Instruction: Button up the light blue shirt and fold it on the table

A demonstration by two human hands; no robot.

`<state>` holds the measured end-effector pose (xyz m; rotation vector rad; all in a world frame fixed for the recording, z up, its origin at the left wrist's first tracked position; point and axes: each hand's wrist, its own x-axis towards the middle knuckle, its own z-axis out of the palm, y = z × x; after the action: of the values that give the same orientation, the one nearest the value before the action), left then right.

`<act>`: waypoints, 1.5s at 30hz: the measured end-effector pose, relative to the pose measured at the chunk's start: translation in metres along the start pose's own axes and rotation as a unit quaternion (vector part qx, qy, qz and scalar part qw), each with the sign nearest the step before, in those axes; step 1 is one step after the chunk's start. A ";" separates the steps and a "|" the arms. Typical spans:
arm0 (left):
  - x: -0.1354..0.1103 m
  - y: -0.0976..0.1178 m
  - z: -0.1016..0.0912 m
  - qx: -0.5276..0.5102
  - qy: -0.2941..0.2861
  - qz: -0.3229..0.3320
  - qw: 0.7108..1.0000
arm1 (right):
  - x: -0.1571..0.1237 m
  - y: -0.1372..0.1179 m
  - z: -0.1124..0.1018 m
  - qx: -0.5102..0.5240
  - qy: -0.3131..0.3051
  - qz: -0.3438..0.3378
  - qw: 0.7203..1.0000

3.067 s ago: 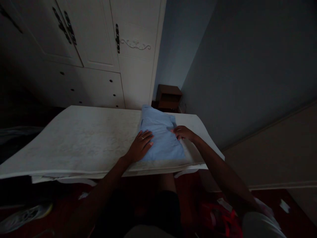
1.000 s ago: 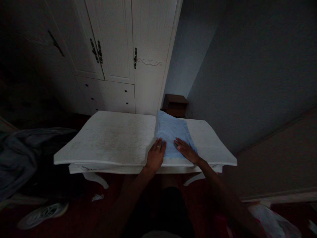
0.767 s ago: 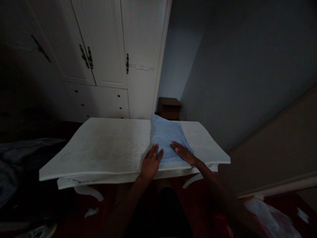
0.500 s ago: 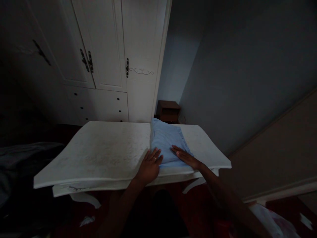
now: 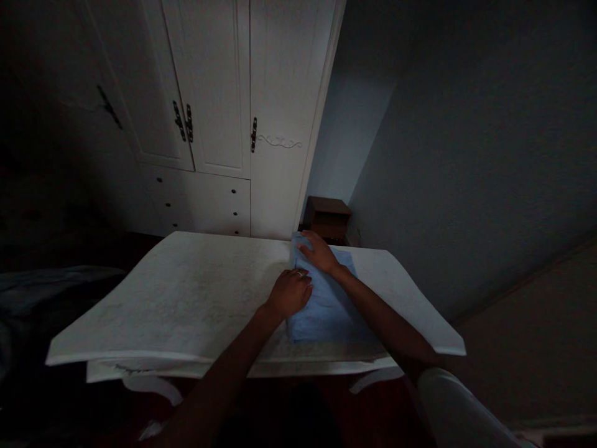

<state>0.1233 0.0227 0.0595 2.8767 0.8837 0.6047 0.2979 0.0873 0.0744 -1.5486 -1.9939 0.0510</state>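
Note:
A folded light-blue garment (image 5: 326, 308) lies on the right part of a white table (image 5: 186, 292). My left hand (image 5: 290, 291), with a ring on one finger, rests on the garment's left edge near its middle, knuckles bent and fingers curled down onto the cloth. My right hand (image 5: 319, 252) reaches across to the garment's far end, fingers lying on the cloth at the far left corner. Whether either hand pinches the fabric is hidden in the dim light.
A white wardrobe (image 5: 219, 112) with dark handles and small drawers stands behind the table. A small brown wooden stand (image 5: 329, 218) sits in the corner by the grey wall (image 5: 466, 155). Dark cloth (image 5: 46, 292) lies at the left.
Both hands have moved away from the garment's near end: the right hand slid to the far end, the left to the middle of the left edge. The camera tilted and shifted.

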 end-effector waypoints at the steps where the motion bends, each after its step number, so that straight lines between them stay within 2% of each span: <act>1: 0.008 -0.001 0.007 0.004 0.000 -0.003 1.000 | 0.015 0.003 0.010 -0.041 -0.022 0.005 0.999; 3: 0.018 0.000 0.023 0.014 -0.012 -0.002 1.000 | 0.036 0.012 0.029 -0.107 -0.075 0.027 0.991; 6: 0.021 0.003 0.044 0.024 -0.037 -0.012 0.999 | 0.048 0.030 0.057 -0.145 -0.144 0.068 0.977; 9: 0.016 0.006 0.055 0.018 -0.040 -0.031 0.999 | 0.044 0.043 0.077 -0.142 -0.163 0.077 0.973; 12: 0.011 0.006 0.058 0.006 -0.047 -0.040 0.998 | 0.038 0.048 0.087 -0.141 -0.161 0.080 0.973; 18: 0.011 0.008 0.058 0.001 -0.073 -0.039 0.997 | 0.037 0.049 0.088 -0.138 -0.163 0.075 0.974; 30: 0.009 0.007 0.060 -0.012 -0.081 -0.020 0.996 | 0.039 0.053 0.091 -0.137 -0.150 0.070 0.977; 33: 0.007 0.007 0.059 -0.004 -0.066 -0.014 0.998 | 0.039 0.053 0.090 -0.135 -0.142 0.064 0.979; 37: -0.008 0.010 0.057 -0.004 -0.033 0.000 0.999 | 0.040 0.054 0.089 -0.134 -0.131 0.059 0.981; 45: -0.056 0.026 0.056 -0.006 0.015 0.017 1.000 | 0.035 0.047 0.085 -0.147 -0.084 0.048 0.984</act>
<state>0.1166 -0.0272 -0.0072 2.8850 0.8319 0.6552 0.2936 0.1610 0.0021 -1.8809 -2.1301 -0.0815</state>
